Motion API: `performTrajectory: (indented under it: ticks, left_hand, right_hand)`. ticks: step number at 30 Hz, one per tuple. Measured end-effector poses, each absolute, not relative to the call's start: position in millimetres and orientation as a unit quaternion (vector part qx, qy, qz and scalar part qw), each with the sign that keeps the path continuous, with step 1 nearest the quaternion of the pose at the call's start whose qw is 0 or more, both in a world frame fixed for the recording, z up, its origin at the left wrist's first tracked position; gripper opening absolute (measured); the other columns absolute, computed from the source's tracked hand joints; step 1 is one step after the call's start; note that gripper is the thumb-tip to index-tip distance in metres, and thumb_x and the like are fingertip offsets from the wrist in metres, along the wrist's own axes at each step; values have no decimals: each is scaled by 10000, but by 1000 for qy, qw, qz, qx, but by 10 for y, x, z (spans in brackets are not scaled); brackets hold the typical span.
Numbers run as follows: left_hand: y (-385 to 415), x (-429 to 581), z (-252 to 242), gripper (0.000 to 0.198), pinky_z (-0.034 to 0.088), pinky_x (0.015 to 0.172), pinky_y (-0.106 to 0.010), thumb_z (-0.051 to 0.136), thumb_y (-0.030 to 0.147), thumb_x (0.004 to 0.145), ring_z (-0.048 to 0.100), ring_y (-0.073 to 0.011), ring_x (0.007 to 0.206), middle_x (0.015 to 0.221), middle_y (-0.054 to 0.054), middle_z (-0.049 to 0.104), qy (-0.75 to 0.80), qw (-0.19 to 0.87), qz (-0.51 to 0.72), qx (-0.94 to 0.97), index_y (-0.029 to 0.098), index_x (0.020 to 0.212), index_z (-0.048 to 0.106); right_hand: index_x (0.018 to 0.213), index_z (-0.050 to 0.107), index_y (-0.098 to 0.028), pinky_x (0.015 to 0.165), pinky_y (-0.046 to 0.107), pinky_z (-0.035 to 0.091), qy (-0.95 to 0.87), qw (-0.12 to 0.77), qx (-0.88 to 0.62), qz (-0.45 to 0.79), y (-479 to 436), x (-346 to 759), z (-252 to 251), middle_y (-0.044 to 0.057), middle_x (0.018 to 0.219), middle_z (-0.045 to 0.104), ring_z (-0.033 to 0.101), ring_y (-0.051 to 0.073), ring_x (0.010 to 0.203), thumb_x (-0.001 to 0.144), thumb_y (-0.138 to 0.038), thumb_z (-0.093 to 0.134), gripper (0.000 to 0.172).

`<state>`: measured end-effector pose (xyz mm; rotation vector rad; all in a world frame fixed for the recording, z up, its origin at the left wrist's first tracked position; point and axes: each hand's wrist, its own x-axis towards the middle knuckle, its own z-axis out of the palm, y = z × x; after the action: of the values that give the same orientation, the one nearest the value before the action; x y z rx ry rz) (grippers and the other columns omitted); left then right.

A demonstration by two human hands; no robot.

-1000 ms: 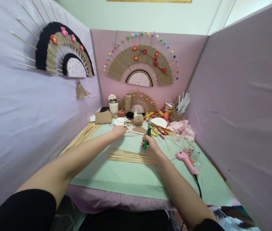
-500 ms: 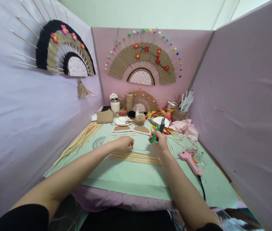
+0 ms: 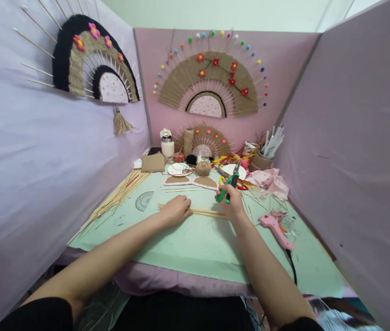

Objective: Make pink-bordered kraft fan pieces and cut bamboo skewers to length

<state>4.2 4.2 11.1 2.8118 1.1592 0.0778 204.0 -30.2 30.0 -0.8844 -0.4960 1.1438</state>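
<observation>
My left hand (image 3: 177,210) is closed around a bundle of thin bamboo sticks (image 3: 208,213) over the middle of the green tabletop. The sticks lie crosswise, with their left ends showing past my wrist and their right ends reaching my right hand. My right hand (image 3: 232,202) grips green-and-black handled pliers (image 3: 229,185), their metal jaws pointing up and away from me. Behind my hands lie two half-round cardboard pieces (image 3: 206,182) edged with pink cloth. A clear protractor (image 3: 144,201) rests to the left of my left hand.
More bamboo sticks (image 3: 112,197) are heaped along the left edge. A pink glue gun (image 3: 276,230) with a black cord lies at the right. At the back stand a twine ball (image 3: 203,168), a white bottle (image 3: 167,145) and a pot of glue sticks (image 3: 262,161). Partition walls enclose the table.
The spread-out sticks in front of me are now gathered into a narrow bundle under my left hand, farther from the table's front edge. The pliers stay in my right hand.
</observation>
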Motion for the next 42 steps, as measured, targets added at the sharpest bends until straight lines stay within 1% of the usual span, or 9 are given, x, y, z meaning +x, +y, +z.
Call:
performTrajectory:
  ticks: [3, 6, 11, 15, 19, 23, 29, 33, 42]
  left_hand:
    - [142, 45, 79, 247, 424, 821, -352, 451, 375, 885, 525, -248, 982, 996, -111, 577, 419, 30, 38, 907, 162, 932, 568]
    - [171, 41, 58, 244, 423, 823, -346, 468, 378, 879, 524, -247, 989, 999, -109, 576, 420, 25, 58, 905, 164, 927, 574]
    - [124, 18, 52, 254, 415, 816, -343, 486, 395, 869, 528, -242, 948, 926, -93, 599, 411, 50, 72, 908, 169, 875, 603]
    - [131, 19, 80, 274, 411, 810, -334, 525, 418, 845, 534, -241, 938, 909, -89, 615, 411, 66, 78, 906, 165, 883, 623]
    - [191, 34, 103, 209, 412, 800, -315, 496, 313, 864, 546, -220, 911, 885, -86, 626, 402, 67, 73, 910, 162, 849, 640]
    - [225, 42, 108, 242, 413, 799, -315, 425, 223, 880, 547, -220, 907, 861, -104, 625, 402, 37, 58, 913, 145, 802, 640]
    - [143, 59, 137, 218, 419, 792, -339, 442, 235, 861, 544, -234, 880, 856, -107, 620, 384, 19, 89, 919, 141, 838, 637]
    - [98, 91, 150, 220, 421, 770, -340, 429, 182, 832, 551, -230, 825, 805, -111, 613, 372, 10, 74, 925, 138, 794, 641]
    - [153, 112, 133, 207, 419, 763, -337, 409, 161, 854, 549, -236, 847, 857, -123, 619, 386, 8, 49, 921, 130, 803, 607]
  right_hand:
    - [789, 451, -228, 479, 223, 389, -218, 722, -400, 521, -296, 2036, 290, -77, 604, 462, 459, 79, 507, 527, -192, 652, 332]
    - [807, 466, -225, 475, 223, 382, -212, 720, -401, 525, -294, 2026, 285, -76, 608, 468, 466, 79, 508, 522, -184, 659, 347]
    - [800, 471, -226, 461, 219, 368, -212, 720, -397, 527, -287, 2015, 273, -79, 575, 451, 459, 80, 496, 523, -175, 668, 344]
    - [766, 459, -224, 455, 222, 361, -221, 716, -400, 527, -278, 2015, 259, -75, 572, 460, 462, 84, 496, 525, -188, 672, 324]
    - [757, 459, -222, 456, 221, 360, -222, 713, -404, 528, -277, 2017, 256, -73, 570, 460, 467, 85, 501, 522, -190, 670, 316]
    - [766, 462, -225, 451, 215, 359, -216, 715, -400, 531, -281, 2011, 264, -73, 574, 464, 463, 84, 502, 512, -176, 667, 330]
    - [791, 484, -223, 453, 216, 373, -215, 717, -403, 527, -276, 2005, 263, -77, 577, 471, 461, 80, 492, 506, -193, 676, 345]
    - [827, 500, -221, 458, 210, 382, -211, 719, -401, 527, -280, 2004, 261, -83, 571, 475, 470, 77, 488, 507, -193, 685, 371]
    - [808, 494, -217, 463, 209, 389, -210, 717, -397, 533, -288, 2004, 263, -80, 588, 494, 477, 74, 492, 516, -184, 693, 356]
